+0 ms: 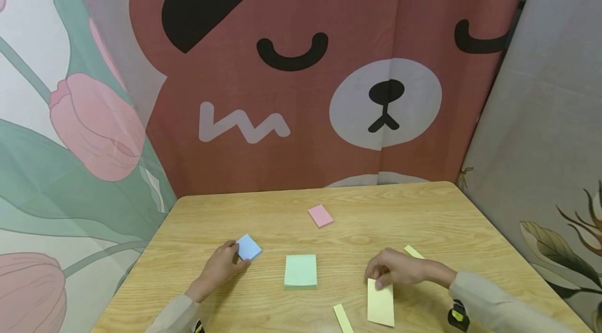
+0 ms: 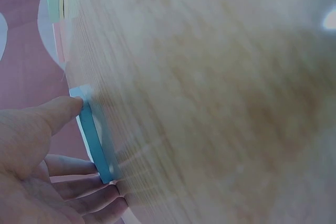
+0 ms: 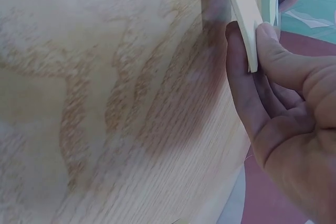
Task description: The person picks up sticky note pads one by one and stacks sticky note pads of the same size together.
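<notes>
On the left of the table, my left hand [image 1: 222, 264] grips a blue sticky-note pad [image 1: 249, 248] by its edges. The left wrist view shows the thumb at one end of the blue pad [image 2: 93, 137] and fingers at the other. My right hand [image 1: 398, 267] pinches the far end of a long pale yellow sticky-note pad [image 1: 381, 306]. In the right wrist view, that yellow pad [image 3: 244, 14] is between thumb and fingers, seen edge-on. A thicker green sticky-note pad [image 1: 301, 271] lies between the two hands, touched by neither.
A pink sticky-note pad [image 1: 321, 216] lies farther back on the wooden table [image 1: 263, 213]. One narrow yellow strip [image 1: 343, 318] is near the front, and another yellow strip [image 1: 413, 251] shows behind the right hand. A bear-print curtain [image 1: 301, 155] hangs behind the table.
</notes>
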A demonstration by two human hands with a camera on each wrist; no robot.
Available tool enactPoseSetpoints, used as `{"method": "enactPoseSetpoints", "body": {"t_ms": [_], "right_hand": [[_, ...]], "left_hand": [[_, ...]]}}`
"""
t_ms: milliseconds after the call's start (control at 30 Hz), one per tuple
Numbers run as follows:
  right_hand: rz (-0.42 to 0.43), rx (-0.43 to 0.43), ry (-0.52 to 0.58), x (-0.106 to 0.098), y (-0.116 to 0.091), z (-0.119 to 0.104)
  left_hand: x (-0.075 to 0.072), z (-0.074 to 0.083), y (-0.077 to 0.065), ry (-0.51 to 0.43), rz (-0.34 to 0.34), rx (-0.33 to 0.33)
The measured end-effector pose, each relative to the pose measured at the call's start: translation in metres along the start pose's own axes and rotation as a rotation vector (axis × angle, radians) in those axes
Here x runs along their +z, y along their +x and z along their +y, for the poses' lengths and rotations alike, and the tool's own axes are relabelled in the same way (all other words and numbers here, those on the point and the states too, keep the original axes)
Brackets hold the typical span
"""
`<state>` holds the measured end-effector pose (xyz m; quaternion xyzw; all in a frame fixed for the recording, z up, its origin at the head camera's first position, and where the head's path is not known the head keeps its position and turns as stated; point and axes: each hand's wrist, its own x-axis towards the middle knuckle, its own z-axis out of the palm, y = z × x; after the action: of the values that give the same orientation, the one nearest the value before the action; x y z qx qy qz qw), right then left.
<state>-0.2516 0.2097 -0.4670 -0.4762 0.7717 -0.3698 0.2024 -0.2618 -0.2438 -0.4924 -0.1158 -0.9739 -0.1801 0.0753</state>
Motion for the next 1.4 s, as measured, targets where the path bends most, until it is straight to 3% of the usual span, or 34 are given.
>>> {"method": "enactPoseSetpoints", "body": {"t_ms": [600,933,1400], "right_hand": [[0.050,-0.041,-0.072,-0.004,0.003,0.001],[0.062,-0.040,-0.006,-0.008,0.009,0.005],[0.138,-0.014,-0.003,-0.011,0.026,0.007]], "left_hand": [[0.000,0.001,0.000,0.007,0.003,0.004],[0.002,-0.001,0.000,0.015,0.022,0.016],[0.001,0.001,-0.001,0.018,0.018,0.017]]}}
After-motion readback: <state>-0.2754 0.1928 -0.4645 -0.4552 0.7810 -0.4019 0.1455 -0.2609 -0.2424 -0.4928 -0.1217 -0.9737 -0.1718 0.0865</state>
